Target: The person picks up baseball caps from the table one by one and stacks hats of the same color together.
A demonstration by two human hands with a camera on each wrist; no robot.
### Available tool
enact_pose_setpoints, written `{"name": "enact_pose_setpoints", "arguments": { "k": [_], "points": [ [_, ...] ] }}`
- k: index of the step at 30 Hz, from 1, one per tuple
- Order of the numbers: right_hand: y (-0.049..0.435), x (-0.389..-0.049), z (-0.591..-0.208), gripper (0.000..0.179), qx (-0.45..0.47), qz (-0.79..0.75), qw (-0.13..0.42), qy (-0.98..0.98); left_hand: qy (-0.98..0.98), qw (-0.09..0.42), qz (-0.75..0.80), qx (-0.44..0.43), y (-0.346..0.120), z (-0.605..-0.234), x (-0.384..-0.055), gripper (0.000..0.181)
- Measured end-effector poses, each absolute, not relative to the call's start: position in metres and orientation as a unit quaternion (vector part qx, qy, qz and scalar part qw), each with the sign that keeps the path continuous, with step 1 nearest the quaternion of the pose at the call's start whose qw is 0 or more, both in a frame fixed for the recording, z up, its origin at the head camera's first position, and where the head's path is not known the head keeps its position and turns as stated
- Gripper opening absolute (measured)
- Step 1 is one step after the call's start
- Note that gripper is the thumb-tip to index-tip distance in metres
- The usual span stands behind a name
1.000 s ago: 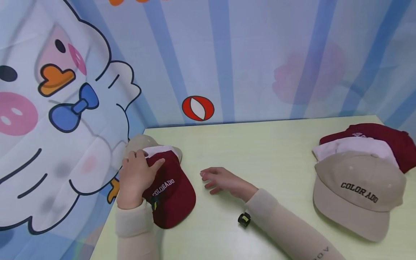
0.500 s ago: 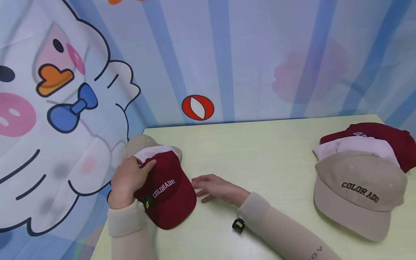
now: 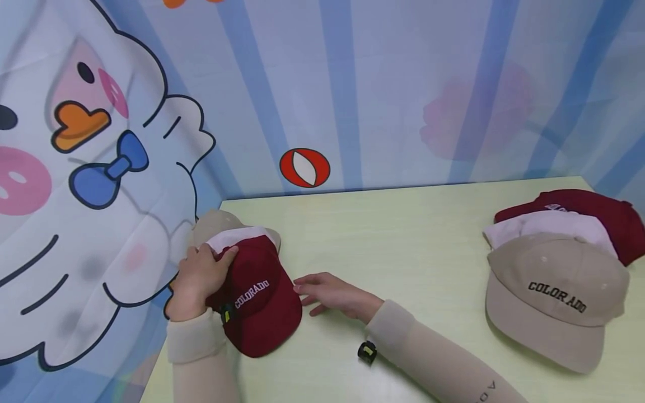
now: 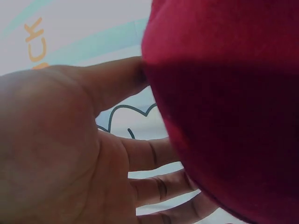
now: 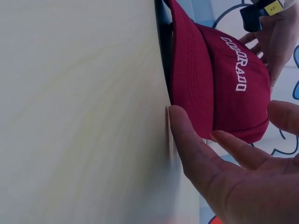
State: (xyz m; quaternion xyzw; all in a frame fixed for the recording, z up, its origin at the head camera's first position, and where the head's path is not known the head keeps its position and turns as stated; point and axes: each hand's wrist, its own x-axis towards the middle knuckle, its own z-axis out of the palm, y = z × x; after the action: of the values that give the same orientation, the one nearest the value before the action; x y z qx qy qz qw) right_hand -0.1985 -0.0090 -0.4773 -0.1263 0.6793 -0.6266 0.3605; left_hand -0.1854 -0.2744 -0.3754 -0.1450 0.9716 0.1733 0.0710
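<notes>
A maroon baseball cap (image 3: 267, 319) with white COLORADO lettering lies at the table's left, brim toward the near side. It overlaps a pale pink-white cap (image 3: 235, 237), with a beige cap (image 3: 216, 221) behind that. My left hand (image 3: 196, 282) rests along the maroon cap's left side, thumb on the crown. In the left wrist view its fingers (image 4: 152, 154) stretch fairly straight to the cap's edge, the tips hidden behind it. My right hand (image 3: 337, 294) is low over the table, loosely extended fingers right at the brim's right edge, holding nothing.
A second overlapping row of caps lies at the table's right: beige COLORADO cap (image 3: 554, 308) in front, pale pink-white cap (image 3: 559, 224), maroon cap (image 3: 584, 201) behind. A printed cloth backdrop (image 3: 393, 112) stands along the left and back edges of the pale table (image 3: 383, 240).
My left hand has slid left and slightly nearer along the maroon cap, from its crown to its side. The right hand has moved left and nearer, up to the brim. The caps hold their places.
</notes>
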Motion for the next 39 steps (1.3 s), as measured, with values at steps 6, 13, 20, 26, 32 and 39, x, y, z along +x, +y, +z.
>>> {"name": "enact_pose_setpoints", "arguments": {
  "k": [6, 13, 20, 26, 32, 39],
  "points": [
    [-0.009, -0.199, -0.478, 0.049, -0.122, -0.624, 0.358, 0.684, 0.969, 0.078, 0.190, -0.138, -0.277, -0.374, -0.187, 0.084],
    [-0.009, -0.197, -0.476, 0.049, -0.126, -0.622, 0.357, 0.685, 0.961, 0.086, 0.232, -0.126, -0.277, -0.374, -0.187, 0.078],
    [-0.009, -0.197, -0.478, 0.047, -0.124, -0.622, 0.354, 0.687, 0.971, 0.029, 0.225, -0.076, -0.269, -0.377, -0.193, 0.057],
    [-0.008, -0.198, -0.480, 0.047, -0.122, -0.623, 0.354, 0.687, 0.970, -0.006, 0.239, -0.050, -0.257, -0.383, -0.201, 0.055],
    [-0.005, -0.199, -0.480, 0.046, -0.115, -0.629, 0.354, 0.683, 0.963, -0.025, 0.268, -0.002, -0.246, -0.387, -0.210, 0.055],
    [0.000, -0.203, -0.478, 0.046, -0.110, -0.634, 0.351, 0.680, 0.958, -0.039, 0.282, 0.040, -0.234, -0.385, -0.214, 0.048]
  ]
}}
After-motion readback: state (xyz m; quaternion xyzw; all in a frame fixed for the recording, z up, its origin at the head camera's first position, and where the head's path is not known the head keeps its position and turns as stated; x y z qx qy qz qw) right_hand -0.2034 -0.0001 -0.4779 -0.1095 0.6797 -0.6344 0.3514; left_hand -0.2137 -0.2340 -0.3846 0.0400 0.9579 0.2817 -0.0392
